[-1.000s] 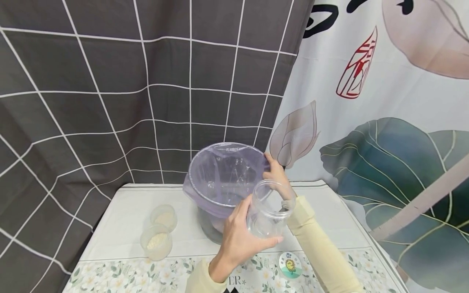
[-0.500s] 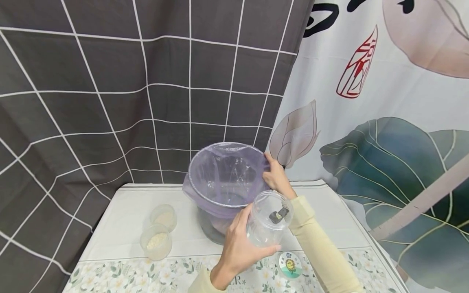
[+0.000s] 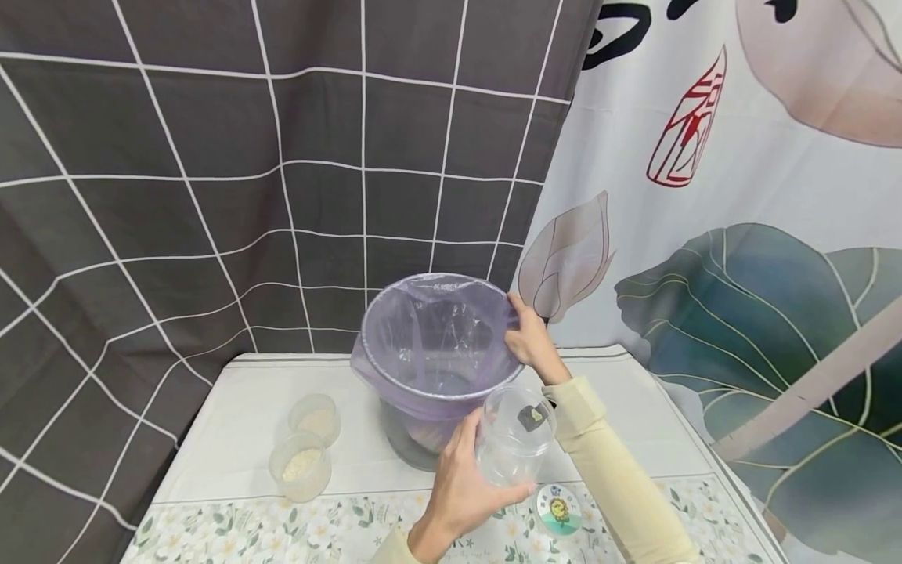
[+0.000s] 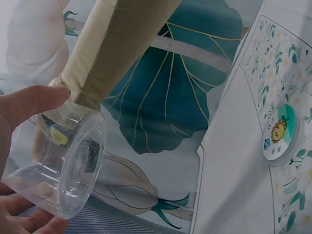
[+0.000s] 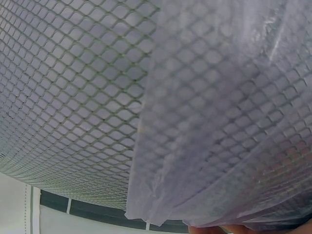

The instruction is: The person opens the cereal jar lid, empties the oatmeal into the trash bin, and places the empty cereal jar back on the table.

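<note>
In the head view, my left hand (image 3: 461, 478) holds a clear plastic jar (image 3: 503, 454) in front of the bin, thumb on one side and fingers on the other. The left wrist view shows the same jar (image 4: 46, 180) tilted and see-through; no contents can be made out. A dark item at the right wrist shows through it. My right hand (image 3: 532, 345) grips the right rim of a mesh trash can (image 3: 409, 446) lined with a purple garbage bag (image 3: 395, 395). Up close in the right wrist view are the mesh wall (image 5: 73, 97) and the bag's hanging edge (image 5: 195, 161).
A round lid (image 3: 559, 509) with a flower picture lies on the floral cloth (image 3: 338, 525), right of the left hand. Left of the can stand two translucent cups, one (image 3: 303, 468) with pale grains and another (image 3: 315, 419) behind it. A dark grid curtain (image 3: 317, 196) hangs behind.
My left hand has brought the jar lower, toward the front of the table, and its tilt has changed. The right hand stays on the can's rim.
</note>
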Demonstrator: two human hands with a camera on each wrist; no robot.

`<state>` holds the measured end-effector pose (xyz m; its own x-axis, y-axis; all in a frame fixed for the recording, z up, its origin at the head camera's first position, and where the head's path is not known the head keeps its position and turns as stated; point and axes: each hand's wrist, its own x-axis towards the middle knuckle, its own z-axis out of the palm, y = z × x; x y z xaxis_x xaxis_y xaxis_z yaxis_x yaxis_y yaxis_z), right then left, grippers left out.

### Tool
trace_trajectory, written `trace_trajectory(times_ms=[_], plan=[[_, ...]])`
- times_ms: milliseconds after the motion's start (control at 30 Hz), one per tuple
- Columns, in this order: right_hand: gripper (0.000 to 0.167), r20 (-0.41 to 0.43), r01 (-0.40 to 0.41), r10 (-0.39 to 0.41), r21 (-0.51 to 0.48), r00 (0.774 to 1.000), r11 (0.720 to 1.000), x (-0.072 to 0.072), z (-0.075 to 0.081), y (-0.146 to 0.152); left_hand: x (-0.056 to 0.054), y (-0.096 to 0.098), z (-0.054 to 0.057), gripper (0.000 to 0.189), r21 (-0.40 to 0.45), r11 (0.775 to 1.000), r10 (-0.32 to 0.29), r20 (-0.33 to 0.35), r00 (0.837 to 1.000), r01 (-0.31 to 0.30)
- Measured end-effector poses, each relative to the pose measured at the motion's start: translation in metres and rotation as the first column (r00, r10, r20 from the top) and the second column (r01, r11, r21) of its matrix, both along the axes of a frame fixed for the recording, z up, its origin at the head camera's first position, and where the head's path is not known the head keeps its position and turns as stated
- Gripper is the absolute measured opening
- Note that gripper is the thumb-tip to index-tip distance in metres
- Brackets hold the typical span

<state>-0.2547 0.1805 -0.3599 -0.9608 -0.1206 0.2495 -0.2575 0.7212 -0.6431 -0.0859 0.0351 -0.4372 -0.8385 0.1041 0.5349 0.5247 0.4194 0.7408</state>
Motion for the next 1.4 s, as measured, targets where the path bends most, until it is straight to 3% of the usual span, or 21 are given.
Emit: trace_trajectory(times_ms=[167,867,1400], plan=[[0.079,-0.005,-0.008,0.008,-0.006,1.000,1.000,0.000,0.001,-0.001,0.000,0.000,-0.010,0.096,-0.022,1.000,0.007,-0.022,1.000,-0.007],[0.076,0.014,-0.001,0.001,-0.010,1.000,1.000,0.000,0.003,-0.001,0.006,0.004,-0.046,0.096,-0.117,0.989,0.096,0.005,0.995,-0.095],[0.078,0.021,0.001,0.000,-0.013,1.000,1.000,0.000,0.001,-0.002,0.006,-0.001,-0.080,0.096,-0.109,0.991,0.073,-0.014,0.997,-0.074]])
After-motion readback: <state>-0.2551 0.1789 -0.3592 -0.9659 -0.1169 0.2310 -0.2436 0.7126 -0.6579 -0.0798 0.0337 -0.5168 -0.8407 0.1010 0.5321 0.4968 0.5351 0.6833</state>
